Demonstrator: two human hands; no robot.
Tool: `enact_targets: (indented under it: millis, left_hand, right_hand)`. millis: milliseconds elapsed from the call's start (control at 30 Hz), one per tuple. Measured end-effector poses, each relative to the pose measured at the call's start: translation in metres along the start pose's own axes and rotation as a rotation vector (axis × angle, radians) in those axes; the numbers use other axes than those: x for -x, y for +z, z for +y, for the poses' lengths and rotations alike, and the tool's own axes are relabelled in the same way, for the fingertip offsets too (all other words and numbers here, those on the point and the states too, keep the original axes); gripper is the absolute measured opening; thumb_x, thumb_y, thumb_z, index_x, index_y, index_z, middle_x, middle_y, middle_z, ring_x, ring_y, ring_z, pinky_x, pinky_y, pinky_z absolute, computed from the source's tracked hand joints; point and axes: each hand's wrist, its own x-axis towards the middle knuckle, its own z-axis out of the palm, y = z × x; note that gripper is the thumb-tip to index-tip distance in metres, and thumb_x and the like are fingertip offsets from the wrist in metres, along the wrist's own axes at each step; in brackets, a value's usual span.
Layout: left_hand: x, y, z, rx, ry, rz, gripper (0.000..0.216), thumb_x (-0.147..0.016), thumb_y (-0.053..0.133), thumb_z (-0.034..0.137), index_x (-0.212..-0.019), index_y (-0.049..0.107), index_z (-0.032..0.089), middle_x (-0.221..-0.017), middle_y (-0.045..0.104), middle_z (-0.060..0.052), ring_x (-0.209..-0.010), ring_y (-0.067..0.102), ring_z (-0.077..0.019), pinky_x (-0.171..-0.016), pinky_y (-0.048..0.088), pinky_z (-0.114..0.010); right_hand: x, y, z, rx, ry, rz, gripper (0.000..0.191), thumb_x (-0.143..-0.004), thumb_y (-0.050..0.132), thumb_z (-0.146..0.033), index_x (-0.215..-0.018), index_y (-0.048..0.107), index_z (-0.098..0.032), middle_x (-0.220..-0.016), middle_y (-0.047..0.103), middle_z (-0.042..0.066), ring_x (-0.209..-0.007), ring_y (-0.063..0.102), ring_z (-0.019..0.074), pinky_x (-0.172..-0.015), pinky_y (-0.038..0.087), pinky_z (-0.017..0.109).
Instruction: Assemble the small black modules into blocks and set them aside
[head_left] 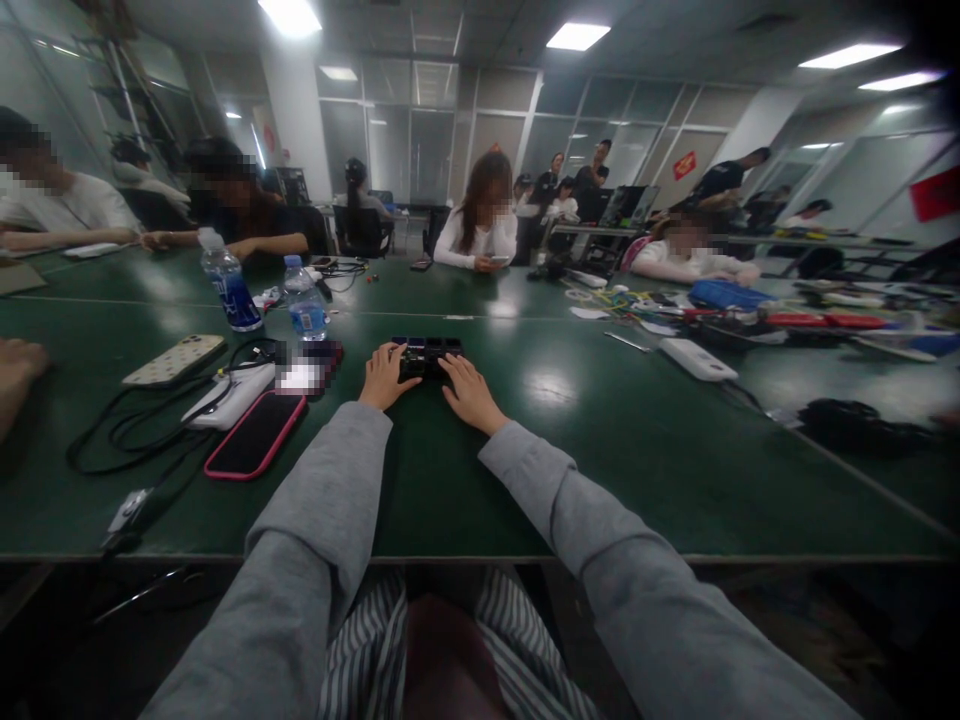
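Note:
A small dark rectangular device (426, 357) lies on the green table in front of me, with several square dark sections along its far side and what looks like circuit parts near its left end. My left hand (386, 378) grips that left end, thumb on the near side and fingers over the top. At the opposite end, my right hand (469, 388) has its fingers curled onto the right side of the device. Fine details between the hands are too small to make out.
Left of my arms lie a pink-edged phone (256, 436), a white power strip (231, 398) with black cables and a patterned phone (175, 359). Two bottles stand behind, one clear (305, 305), one blue-labelled (234, 290). Another white power strip (697, 360) lies right. Several people sit around.

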Motion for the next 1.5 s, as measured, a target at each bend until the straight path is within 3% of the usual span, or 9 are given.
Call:
enact_targets:
  millis: [433, 667, 933, 1500]
  left_hand:
    - [0.0, -0.002, 0.002, -0.016, 0.015, 0.015, 0.068, -0.082, 0.061, 0.053, -0.137, 0.042, 0.02, -0.135, 0.044, -0.014, -0.12, 0.043, -0.0299, -0.098, 0.039, -0.044]
    - [0.0, -0.003, 0.002, -0.001, 0.026, 0.006, 0.063, -0.082, 0.063, 0.048, -0.136, 0.045, 0.021, -0.135, 0.044, -0.012, -0.119, 0.044, -0.0292, -0.098, 0.039, -0.044]
    - [0.0, -0.005, 0.004, 0.014, 0.013, -0.013, 0.061, -0.082, 0.063, 0.047, -0.135, 0.045, 0.023, -0.136, 0.043, -0.012, -0.121, 0.043, -0.03, -0.098, 0.039, -0.045]
    - [0.001, -0.007, 0.003, 0.027, 0.002, -0.017, 0.06, -0.083, 0.062, 0.046, -0.135, 0.045, 0.022, -0.135, 0.042, -0.012, -0.12, 0.043, -0.0297, -0.098, 0.039, -0.045]
  right_hand:
    - [0.0, -0.005, -0.003, 0.016, 0.005, -0.025, 0.057, -0.091, 0.042, -0.025, -0.147, 0.033, -0.023, -0.154, 0.03, 0.006, -0.143, 0.023, 0.023, -0.112, 0.032, 0.045]
    - [0.0, -0.002, 0.0, 0.045, 0.058, 0.041, 0.066, -0.092, 0.04, -0.029, -0.153, 0.017, -0.019, -0.159, 0.018, 0.007, -0.147, 0.013, 0.0213, -0.118, 0.019, 0.045]
    - [0.001, 0.003, 0.006, 0.026, 0.08, 0.021, 0.06, -0.092, 0.041, -0.028, -0.149, 0.028, -0.017, -0.155, 0.028, 0.01, -0.146, 0.019, 0.0212, -0.117, 0.024, 0.043]
    - [0.007, -0.001, 0.013, 0.047, 0.084, 0.01, 0.06, -0.092, 0.043, -0.029, -0.149, 0.029, -0.016, -0.155, 0.028, 0.01, -0.145, 0.02, 0.0227, -0.115, 0.027, 0.045]
